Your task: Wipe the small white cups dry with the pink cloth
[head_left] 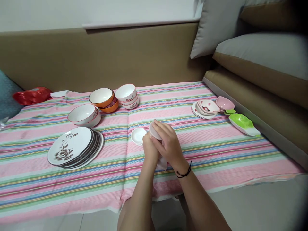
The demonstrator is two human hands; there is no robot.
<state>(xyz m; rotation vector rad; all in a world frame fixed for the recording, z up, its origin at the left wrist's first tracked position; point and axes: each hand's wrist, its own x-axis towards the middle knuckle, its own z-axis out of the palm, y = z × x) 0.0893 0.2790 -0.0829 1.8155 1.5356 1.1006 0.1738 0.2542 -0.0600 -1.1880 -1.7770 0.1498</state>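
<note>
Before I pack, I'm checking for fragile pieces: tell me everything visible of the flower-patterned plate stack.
The plate stack looks ceramic: a white top plate with brown flowers, dark-edged plates below, a white rim lowest. It sits face up, unevenly stacked, on the striped cloth, near a red-rimmed white bowl. Its underside is hidden.

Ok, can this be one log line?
left hand: grips pale round object | right hand: cupped over it | beside: white saucer

There are 2 hands [170, 141], 1 bracelet [184, 175] and 1 green dish [243, 123].
</note>
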